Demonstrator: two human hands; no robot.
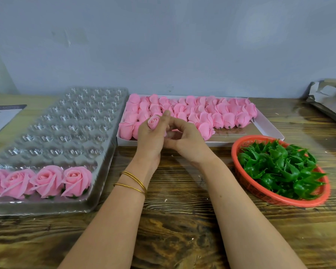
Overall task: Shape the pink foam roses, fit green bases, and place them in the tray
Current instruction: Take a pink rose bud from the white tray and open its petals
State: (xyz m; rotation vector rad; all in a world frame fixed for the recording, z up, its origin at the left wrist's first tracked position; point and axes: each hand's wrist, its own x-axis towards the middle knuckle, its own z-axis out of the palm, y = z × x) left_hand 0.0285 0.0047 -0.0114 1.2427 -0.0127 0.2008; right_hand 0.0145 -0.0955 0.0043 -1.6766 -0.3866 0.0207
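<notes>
- One rose (153, 122) is in hand. The left grip (150, 138) wraps around its lower half, bloom upward. The right grip (185, 139) curls in from the opposite side, its fingers seemingly pinching an outer petal, though blur hides the exact contact.
- Shaping looks to be the step under way: the rose is tight and bud-like, and no green shows beneath it.
- Next, by my reading, the petals want gentle peeling outward, since foam is likely to tear. The right grip then has to reach to its own outer side, where a red basket (279, 200) holds the green bases (279, 167).
- Four finished roses (47, 180) sit in the near row of the clear tray (105, 152), out past the left grip. The pockets beyond them are vacant, so the task seems to be at an early stage.
- More unshaped buds (202, 111) lie packed in a white box (260, 131) just beyond both grips.
- Everything rests on a dark-grained wooden counter (182, 220) set against a plain grey-blue wall (182, 45). A printed paper (0, 117) lies past the tray, and gold bangles (132, 181) circle the left wrist.
</notes>
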